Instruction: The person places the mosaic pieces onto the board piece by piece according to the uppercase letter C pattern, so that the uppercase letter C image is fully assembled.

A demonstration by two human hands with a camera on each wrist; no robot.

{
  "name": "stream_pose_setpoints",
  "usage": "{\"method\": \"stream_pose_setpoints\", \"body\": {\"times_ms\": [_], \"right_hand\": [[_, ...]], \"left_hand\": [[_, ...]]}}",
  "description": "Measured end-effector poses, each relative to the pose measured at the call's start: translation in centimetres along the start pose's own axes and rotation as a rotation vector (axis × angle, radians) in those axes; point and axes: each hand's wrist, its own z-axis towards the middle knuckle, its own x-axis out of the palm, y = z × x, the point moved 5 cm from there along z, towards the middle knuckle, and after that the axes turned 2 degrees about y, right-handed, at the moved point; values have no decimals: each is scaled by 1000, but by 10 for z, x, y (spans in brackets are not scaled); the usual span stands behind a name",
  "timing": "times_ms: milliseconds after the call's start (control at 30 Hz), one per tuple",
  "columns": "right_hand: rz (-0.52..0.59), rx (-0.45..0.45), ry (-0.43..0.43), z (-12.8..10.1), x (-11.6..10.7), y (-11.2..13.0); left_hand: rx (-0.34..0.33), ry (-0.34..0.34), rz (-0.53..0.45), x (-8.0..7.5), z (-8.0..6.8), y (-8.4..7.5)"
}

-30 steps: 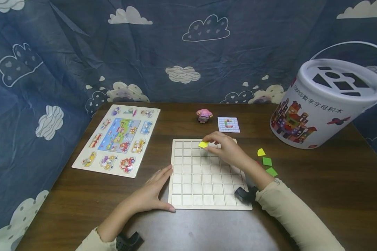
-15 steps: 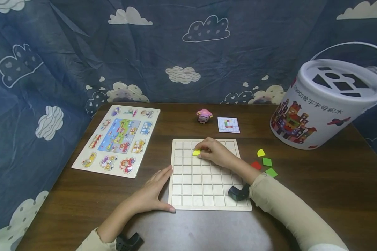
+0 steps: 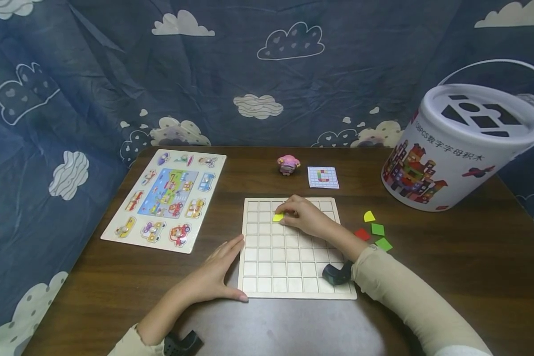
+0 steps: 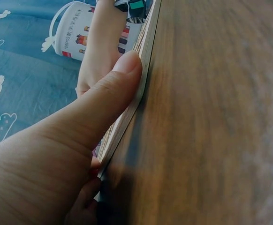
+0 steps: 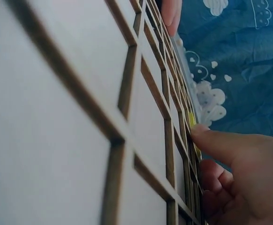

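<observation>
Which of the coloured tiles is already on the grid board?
Only the yellow tile under the right hand, in the grid board's second row. The other tiles lie loose on the table, right of the board.

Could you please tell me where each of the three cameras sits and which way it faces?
Head: above, looking forward and down at the table; both forearms, left hand and right hand show.
Left wrist: low beside the grid board, looking along its edge; the thumb presses it.
Right wrist: just above the grid board, facing the yellow piece; fingers show.
Shared: all see the board.
</observation>
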Motion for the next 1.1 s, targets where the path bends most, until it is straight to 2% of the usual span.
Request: {"method": "stream_pose_setpoints", "body": {"times_ms": [200, 300, 400, 600, 700, 800, 933, 1100], "right_hand": [[2, 10, 66, -6, -5, 3], [28, 17, 71, -14, -14, 7], [25, 6, 36, -27, -29, 11], [-79, -39, -75, -63, -64, 12], [-113, -19, -114, -82, -75, 6], [-129, 46, -129, -102, -82, -4], [-137, 96, -132, -123, -84, -17], [-160, 102, -124, -141, -83, -34]], "left_hand": [[4, 0, -1, 1, 0, 1], [-3, 5, -5, 1, 0, 1], [-4, 7, -10, 2, 0, 1], [7, 3, -9, 0, 0, 0], [7, 5, -10, 0, 0, 0], [7, 6, -10, 0, 0, 0], [10, 8, -11, 0, 0, 0], [12, 9, -12, 0, 0, 0]]}}
